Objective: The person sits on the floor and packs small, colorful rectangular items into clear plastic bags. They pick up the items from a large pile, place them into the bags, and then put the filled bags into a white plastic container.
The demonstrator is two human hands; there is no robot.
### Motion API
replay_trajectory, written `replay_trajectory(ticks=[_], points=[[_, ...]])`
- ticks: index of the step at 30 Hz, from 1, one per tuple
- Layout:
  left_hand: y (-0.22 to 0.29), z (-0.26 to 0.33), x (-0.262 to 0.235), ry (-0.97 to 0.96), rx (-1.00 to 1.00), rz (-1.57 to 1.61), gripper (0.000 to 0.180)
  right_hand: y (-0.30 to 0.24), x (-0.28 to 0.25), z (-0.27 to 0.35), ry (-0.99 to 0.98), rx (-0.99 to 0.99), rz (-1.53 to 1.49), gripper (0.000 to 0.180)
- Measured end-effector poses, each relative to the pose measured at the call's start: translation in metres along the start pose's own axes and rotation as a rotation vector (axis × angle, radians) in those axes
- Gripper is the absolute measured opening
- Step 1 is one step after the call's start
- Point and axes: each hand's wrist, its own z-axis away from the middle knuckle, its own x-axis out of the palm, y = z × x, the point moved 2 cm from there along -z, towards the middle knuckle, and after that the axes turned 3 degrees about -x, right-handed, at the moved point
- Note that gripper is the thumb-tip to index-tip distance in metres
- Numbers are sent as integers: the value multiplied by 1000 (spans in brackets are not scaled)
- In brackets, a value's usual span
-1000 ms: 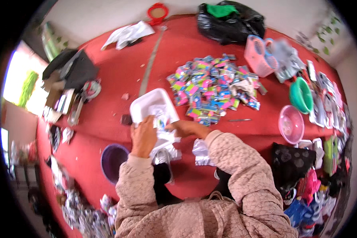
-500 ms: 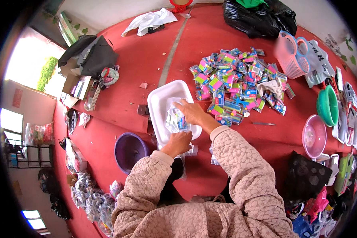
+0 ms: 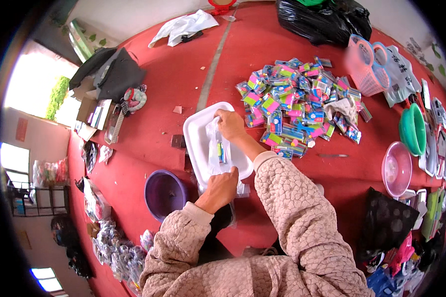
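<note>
A clear plastic bag [image 3: 212,148] with a small blue, yellow and green packet [image 3: 221,152] in it is stretched upright over a white foam tray [image 3: 194,129]. My right hand [image 3: 231,126] is closed on the bag's far end, near the tray's far right rim. The near end is gripped by my left hand [image 3: 219,191], at the tray's near edge, its fingertips partly hidden. To the right of the tray spreads a heap of small colourful packets [image 3: 287,104] in clear wrapping.
A purple basin [image 3: 165,196] stands left of my left arm. On the right are a pink basket [image 3: 364,74], a green basin [image 3: 412,129], a pink basin [image 3: 397,168] and a black bag [image 3: 389,220]. Small bagged goods [image 3: 116,250] lie lower left. A thin blade-like tool [image 3: 333,155] lies below the heap.
My right hand has moved away from me to the bag's far end, and the bag is now drawn long and narrow. The left hand has shifted slightly, still at the near end.
</note>
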Motion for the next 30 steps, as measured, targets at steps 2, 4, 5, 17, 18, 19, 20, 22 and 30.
replay_trajectory(ticks=[2,4,5,17,18,19,20,22,30], points=[[0,4,5,-25,76,35,22,4,-1,5,-11,37,17,15],[8,11,3,-68,136,49,24,7,-4,5,-41,84,19,15],[12,12,2,-89,166,59,24,8,-8,4,-62,68,19,15],[50,15,-31,269,150,34,47,86,-163,10,-164,282,-276,18],[61,17,-34,299,183,17,41,97,-171,18,-253,286,-165,19],[69,18,-28,258,284,3,38,106,-176,24,-338,286,-52,19],[75,18,-16,214,385,-8,36,113,-177,34,-380,196,71,19],[91,21,7,100,599,-56,29,116,-168,61,-407,104,290,22],[107,12,56,-19,773,-141,14,119,-86,138,-397,-118,820,26]])
